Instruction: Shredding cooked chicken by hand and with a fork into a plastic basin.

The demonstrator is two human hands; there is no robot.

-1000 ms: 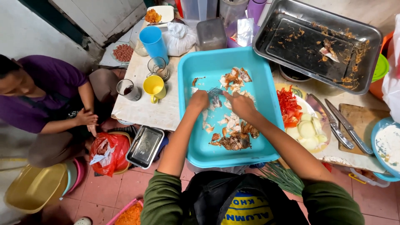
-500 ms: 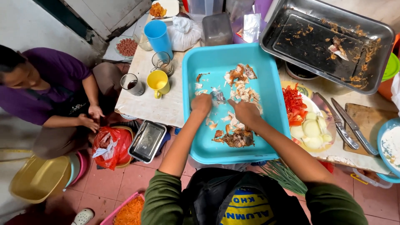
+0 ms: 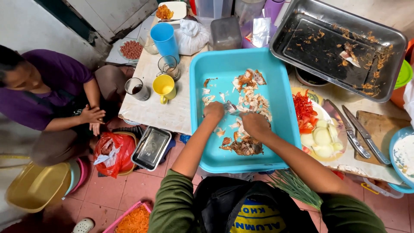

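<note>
we work inside the turquoise tub [image 3: 276, 142], both hands down among the cooked fish pieces [image 3: 250, 101]. our left hand [image 3: 214, 110] and right hand [image 3: 255, 124] are curled, pinching one silvery piece [image 3: 230, 106] between them. shredded flakes lie just beyond and beneath the hands, a darker clump [image 3: 246, 147] nearer us, so we judge the picking partly done. up and right of the right hand sits one emptied steel tray [image 3: 327, 45]; further right, two knives [image 3: 358, 133]; left of the left hand, one yellow mug [image 3: 164, 87].
</note>
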